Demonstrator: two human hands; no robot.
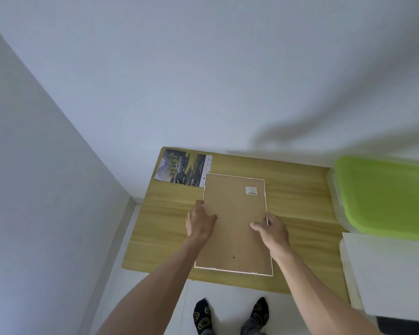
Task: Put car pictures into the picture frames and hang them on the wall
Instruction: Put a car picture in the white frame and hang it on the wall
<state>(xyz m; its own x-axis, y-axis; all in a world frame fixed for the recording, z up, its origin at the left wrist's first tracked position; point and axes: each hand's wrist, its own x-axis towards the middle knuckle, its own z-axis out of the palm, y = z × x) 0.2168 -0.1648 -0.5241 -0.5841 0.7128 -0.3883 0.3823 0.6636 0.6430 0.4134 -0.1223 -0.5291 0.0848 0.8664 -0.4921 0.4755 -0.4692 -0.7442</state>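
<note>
White walls fill the upper half of the view, meeting in a corner at left; a wooden table [160, 228] sits in the lower centre, pushed against the wall. Picture frame [235, 223] lies face down in the middle of the table, brown backing board up, thin white rim showing round the edges, small barcode sticker [251, 190] near its upper right corner. Car picture [184, 169] lies flat at the table's upper left corner, its lower right edge tucked under or touching the frame's upper left corner, can't tell which. Left hand [200, 222] rests on the frame's left edge, fingers curled over the rim, thumb on the backing. Right hand [272, 229] sits at the frame's right edge, fingers curled round the rim, thumb on the board. Green-lidded plastic bin [385, 194] at right of the table, white surface [387, 274] below it. 2 feet in black patterned socks [202, 315] at bottom centre on a pale floor.
</note>
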